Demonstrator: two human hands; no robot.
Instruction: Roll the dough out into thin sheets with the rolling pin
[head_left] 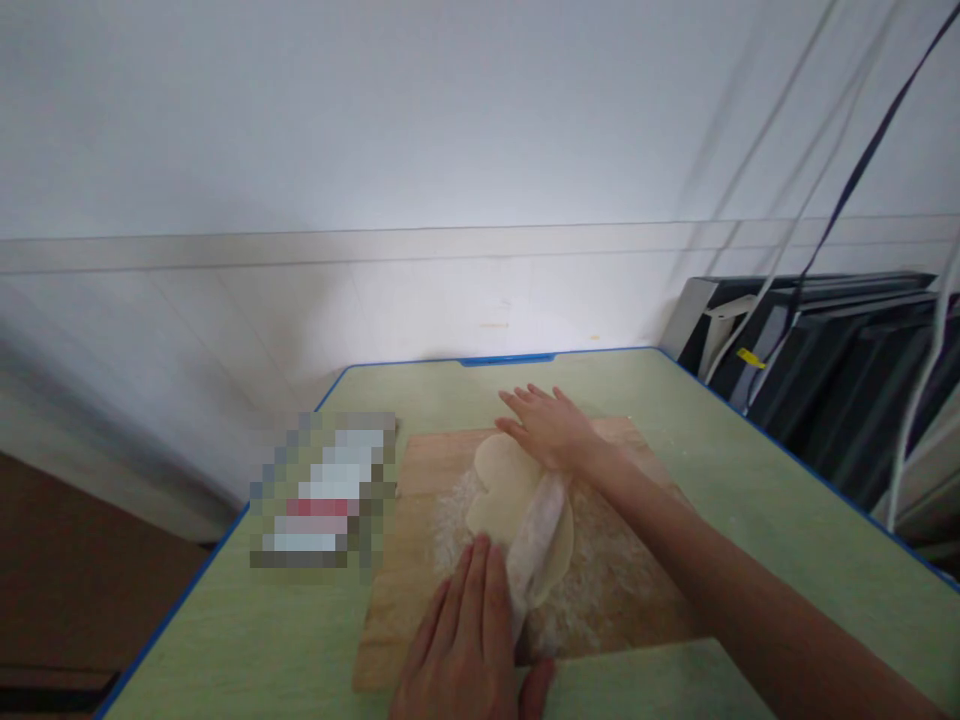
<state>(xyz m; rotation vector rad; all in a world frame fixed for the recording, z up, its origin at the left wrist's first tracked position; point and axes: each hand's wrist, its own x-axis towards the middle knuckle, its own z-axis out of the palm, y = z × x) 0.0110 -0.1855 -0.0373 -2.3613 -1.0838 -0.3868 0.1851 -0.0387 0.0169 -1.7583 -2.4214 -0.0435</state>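
Observation:
A flour-dusted rolling pin (538, 530) lies slanted across a flat, pale sheet of dough (499, 495) with an uneven outline. The dough rests on a wooden board (420, 460). My left hand (465, 640) is at the pin's near end, fingers stretched forward beside the dough and thumb apart on the right; its palm covers that end. At the far end, my right hand (551, 425) lies palm down with fingers spread, reaching past the dough's upper edge. The contact under both palms is hidden.
Loose flour (600, 570) covers much of the board. A blurred-out flat item (322, 490) lies left of it on the green table (750, 520), which has a blue edge. Behind is a white wall (420, 300). Dark panels (847, 370) and hanging cables (862, 170) are at the right.

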